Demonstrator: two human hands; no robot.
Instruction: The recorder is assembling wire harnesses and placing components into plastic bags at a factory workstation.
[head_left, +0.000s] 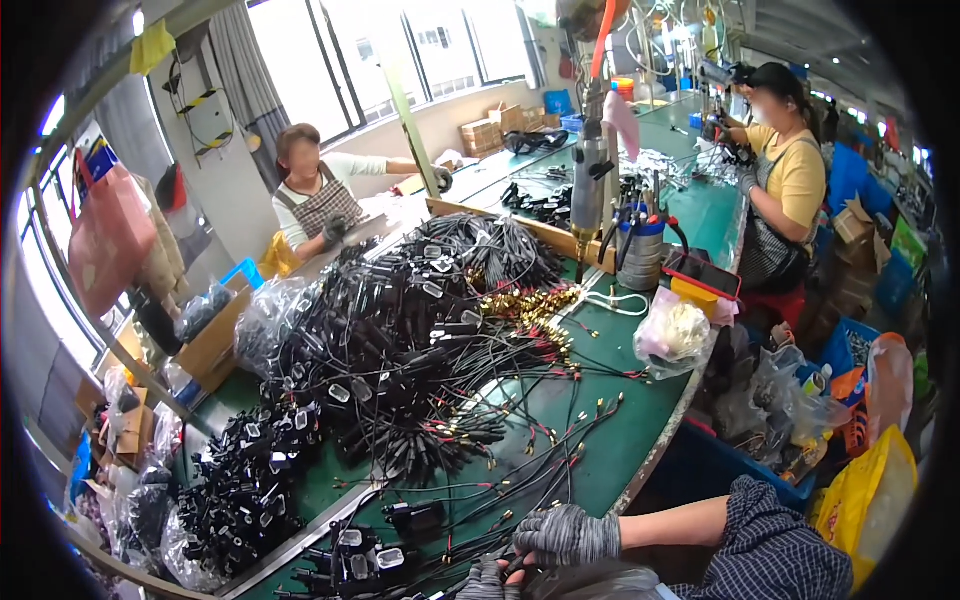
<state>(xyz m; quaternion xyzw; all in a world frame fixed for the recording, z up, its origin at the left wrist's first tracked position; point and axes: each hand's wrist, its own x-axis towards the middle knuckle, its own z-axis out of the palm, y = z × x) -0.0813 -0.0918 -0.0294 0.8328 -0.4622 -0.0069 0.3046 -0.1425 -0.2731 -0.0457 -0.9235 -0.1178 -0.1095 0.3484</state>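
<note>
My right hand (568, 536), in a grey knit glove, is closed at the table's near edge. Beside it, at the lower rim of the view, my left hand (487, 583) is closed too, in a similar glove with bare fingertips. Their fingers meet around something dark, mostly hidden, which I cannot make out. Thin black cables (570, 450) with red and gold-coloured tips lie just beyond the hands. A large heap of black cables with dark housings (350, 350) covers the middle of the green table (607, 440). More black parts with clear windows (368, 562) lie left of my hands.
A power screwdriver (590, 190) hangs above the table. Behind it stand a tool holder (641, 255) and a wooden divider (560, 240). A plastic bag (673, 335) sits at the right edge, above a blue bin (720, 470). Two co-workers work farther off, left and right.
</note>
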